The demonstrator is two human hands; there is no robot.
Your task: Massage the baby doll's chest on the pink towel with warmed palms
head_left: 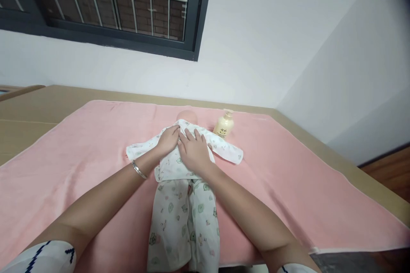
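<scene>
A baby doll lies on its back, its smooth rounded head (187,116) pointing away from me. It wears a white printed shirt (174,166) with both sleeves spread out sideways, and matching trousers (169,226) that reach toward me. My left hand (168,140) is at the upper chest, its fingers pressed together on the shirt's fabric near the collar. Flat on the shirt's front, fingers spread, rests my right hand (194,149). The doll's own hands and feet cannot be made out.
A pale yellow pump bottle (224,125) stands just beyond the doll's right-hand sleeve. Under everything is a pink blanket (272,187) with some creases, laid over a tan surface (41,108). A white wall (243,68) and a barred window (128,13) rise behind.
</scene>
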